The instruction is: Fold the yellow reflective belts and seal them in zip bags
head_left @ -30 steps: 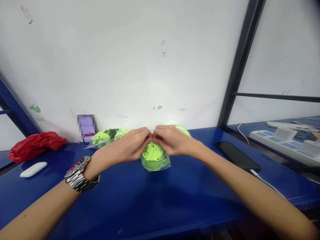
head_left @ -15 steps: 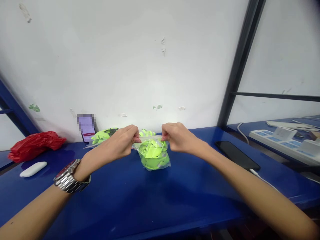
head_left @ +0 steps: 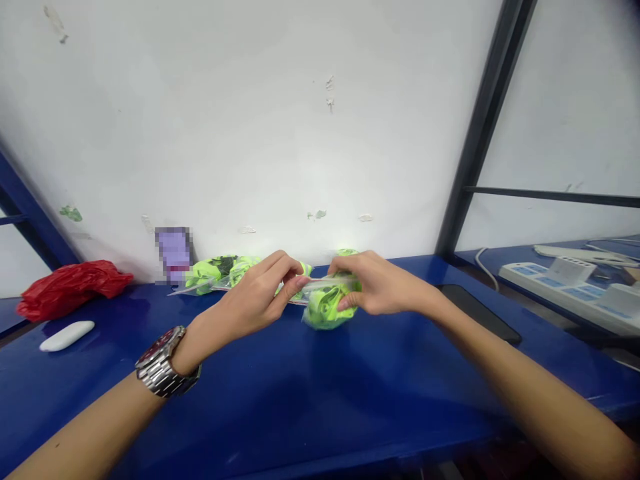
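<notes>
A clear plastic zip bag (head_left: 327, 310) packed with neon-yellow fabric hangs just above the blue table, between my two hands. My left hand (head_left: 267, 287), with a metal watch (head_left: 165, 363) on its wrist, pinches the left end of the bag's top edge. Around the bag's right side, my right hand (head_left: 373, 283) is closed, thumb in front and fingers behind the top. Behind my left hand lie more clear bags (head_left: 215, 270) of neon-yellow and dark fabric, partly hidden by it. A bit of yellow fabric (head_left: 347, 252) shows behind my right hand.
On the blue table (head_left: 280, 413), a red plastic bag (head_left: 75, 288) and a white oval case (head_left: 67, 336) lie at left. A lit phone (head_left: 174, 257) leans on the wall. At right are a dark phone (head_left: 480, 312) and a white power strip (head_left: 565, 290).
Both hands and the bag have shifted right. My right hand has gone from pinching the top corner to gripping the bag's side, and the bag looks more bunched.
</notes>
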Demonstrator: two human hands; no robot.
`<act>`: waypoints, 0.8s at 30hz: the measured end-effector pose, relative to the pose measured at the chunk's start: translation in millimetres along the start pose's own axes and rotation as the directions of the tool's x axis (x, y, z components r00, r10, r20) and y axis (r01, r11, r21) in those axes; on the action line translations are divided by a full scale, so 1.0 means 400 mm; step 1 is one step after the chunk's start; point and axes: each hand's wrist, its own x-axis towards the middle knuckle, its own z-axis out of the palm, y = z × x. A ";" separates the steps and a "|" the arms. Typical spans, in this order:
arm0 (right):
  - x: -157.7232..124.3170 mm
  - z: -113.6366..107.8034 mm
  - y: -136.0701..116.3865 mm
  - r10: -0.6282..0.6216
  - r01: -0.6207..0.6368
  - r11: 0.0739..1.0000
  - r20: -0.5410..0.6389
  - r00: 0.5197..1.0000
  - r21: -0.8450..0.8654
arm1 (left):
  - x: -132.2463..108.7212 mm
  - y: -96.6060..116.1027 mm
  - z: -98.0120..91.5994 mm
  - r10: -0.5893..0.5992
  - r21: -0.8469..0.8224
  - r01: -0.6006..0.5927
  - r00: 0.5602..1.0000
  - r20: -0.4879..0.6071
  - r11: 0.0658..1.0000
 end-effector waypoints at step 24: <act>0.130 0.306 0.135 0.053 -0.154 0.832 -0.200 0.978 -0.533 | -0.104 -0.210 0.233 -0.191 0.652 -0.009 0.953 0.235 0.759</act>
